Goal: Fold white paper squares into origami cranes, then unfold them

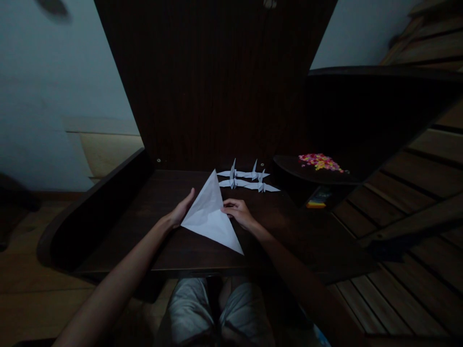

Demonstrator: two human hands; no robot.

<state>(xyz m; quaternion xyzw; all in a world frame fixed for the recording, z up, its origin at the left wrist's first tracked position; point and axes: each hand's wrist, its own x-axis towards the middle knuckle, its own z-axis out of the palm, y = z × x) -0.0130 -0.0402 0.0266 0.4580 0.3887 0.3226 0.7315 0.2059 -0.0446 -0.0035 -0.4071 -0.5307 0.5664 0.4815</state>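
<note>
A sheet of white paper point(210, 209), folded into a triangle, is over the dark desk in front of me, one point towards the back. My right hand point(239, 212) pinches its right edge, thumb and fingers bent around the paper. At the left corner, my left hand point(180, 210) has its thumb stretched away from the sheet. The paper partly hides that hand's other fingers, and whether they touch its underside cannot be made out. Behind the sheet, several folded white paper cranes point(261, 186) stand close together in two rows.
The dark wooden desk point(289, 241) has a raised left side point(90, 207) and a tall back panel point(224, 86). On a small shelf at the right lies a heap of pink, red and yellow pieces point(320, 162). Below it a yellow item point(316, 205) shows. Wooden slats point(415, 178) flank the right.
</note>
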